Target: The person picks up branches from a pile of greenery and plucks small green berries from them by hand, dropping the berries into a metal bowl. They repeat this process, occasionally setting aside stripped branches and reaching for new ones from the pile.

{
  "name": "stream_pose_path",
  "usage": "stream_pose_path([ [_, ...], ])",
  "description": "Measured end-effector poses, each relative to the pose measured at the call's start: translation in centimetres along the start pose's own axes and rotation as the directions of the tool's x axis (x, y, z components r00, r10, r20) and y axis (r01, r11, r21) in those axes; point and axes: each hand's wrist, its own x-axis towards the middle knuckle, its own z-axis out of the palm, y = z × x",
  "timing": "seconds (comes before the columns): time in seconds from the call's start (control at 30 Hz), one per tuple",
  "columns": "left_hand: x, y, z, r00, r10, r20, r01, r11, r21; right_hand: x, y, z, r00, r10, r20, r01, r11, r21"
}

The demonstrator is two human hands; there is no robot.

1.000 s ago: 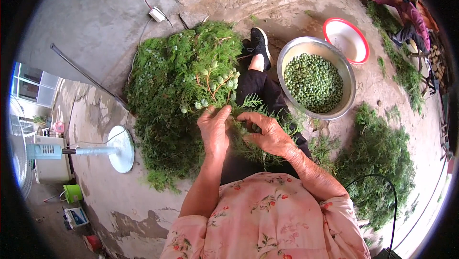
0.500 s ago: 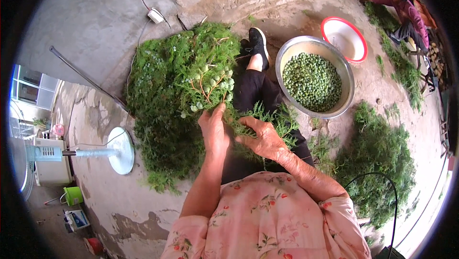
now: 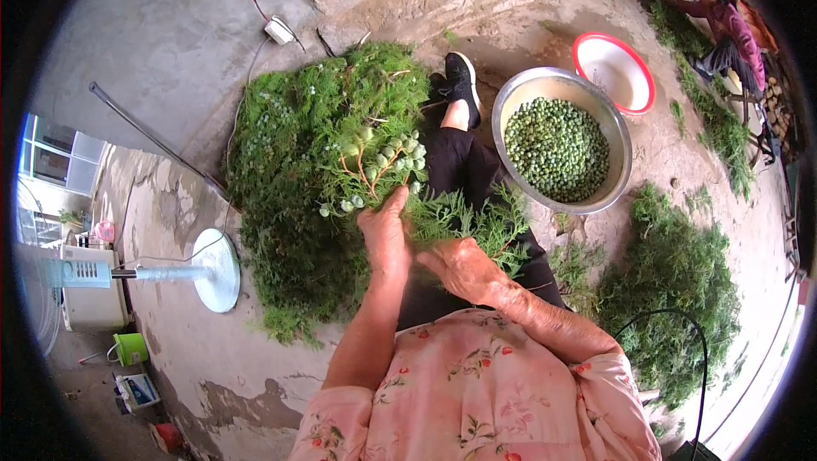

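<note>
My left hand [image 3: 385, 235] is closed round the stem of a conifer sprig [image 3: 372, 170] with orange-brown twigs and several pale green cones at its tip. Just right of it, my right hand [image 3: 466, 269] has its fingers curled together, and what lies inside them is hidden. Feathery green foliage [image 3: 468, 221] spreads above my right hand and over my dark trousers. Left of my legs rises a large heap of cut conifer branches [image 3: 294, 154]. On the right, a steel basin [image 3: 628, 150] holds a mass of small green cones.
Beyond the basin stands a red-rimmed white basin [image 3: 625, 86]. More branches [image 3: 668, 291] lie at the right. A pale blue fan [image 3: 217, 269] lies in view at the left, near a metal pole [image 3: 157, 137] and a green bucket [image 3: 130, 349]. Another person [image 3: 732, 31] sits far right.
My right hand has drawn down towards my body, and its fingers have curled in more. My left hand still holds the sprig, whose cones have turned slightly.
</note>
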Motion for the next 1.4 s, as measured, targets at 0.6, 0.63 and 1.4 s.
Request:
stream_pose_path([
  [0.6,-1.7,1.1,-0.1,0.963,-0.198,0.185,0.193,0.98,0.044,1.8,0.8,-4.3,0.891,0.451,0.054,-0.291,0.476,0.83],
  [0.63,-1.8,0.9,0.0,0.963,-0.198,0.185,0.193,0.98,0.046,2.3,0.8,-3.9,0.904,0.427,0.007,-0.257,0.531,0.807],
  [1.4,-3.2,-0.2,1.5,0.882,-0.4,0.25,0.387,0.917,0.101,0.4,1.2,-3.5,0.909,0.409,-0.081,-0.203,0.602,0.772],
])
